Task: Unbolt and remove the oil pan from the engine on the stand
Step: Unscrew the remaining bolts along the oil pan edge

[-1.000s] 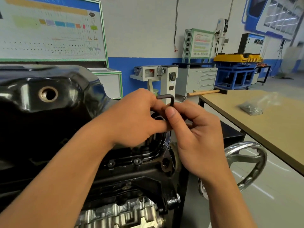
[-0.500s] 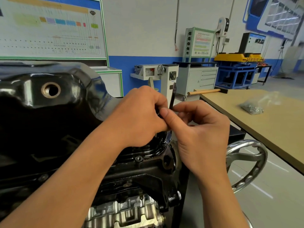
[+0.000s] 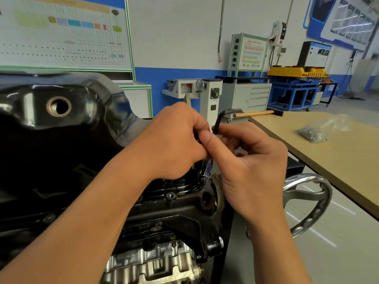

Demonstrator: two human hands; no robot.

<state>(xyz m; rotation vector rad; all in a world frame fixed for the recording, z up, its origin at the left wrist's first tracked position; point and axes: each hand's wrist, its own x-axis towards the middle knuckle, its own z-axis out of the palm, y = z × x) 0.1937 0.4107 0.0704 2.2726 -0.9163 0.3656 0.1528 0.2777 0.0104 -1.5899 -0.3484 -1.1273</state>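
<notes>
Several flange bolts [image 3: 170,195] sit in place, so the oil pan [image 3: 61,128] is on the engine [image 3: 155,261], far from removal. The left hand [image 3: 176,144] and right hand [image 3: 252,160] pinch the hex key [image 3: 217,124] upright at a corner bolt, probably loosening it; its tip is half hidden.

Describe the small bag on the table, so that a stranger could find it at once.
Start at the tan table right of the engine. On it lies a crumpled clear plastic bag holding small metal parts. The only other thing seen there is a straight wooden handle.
</notes>
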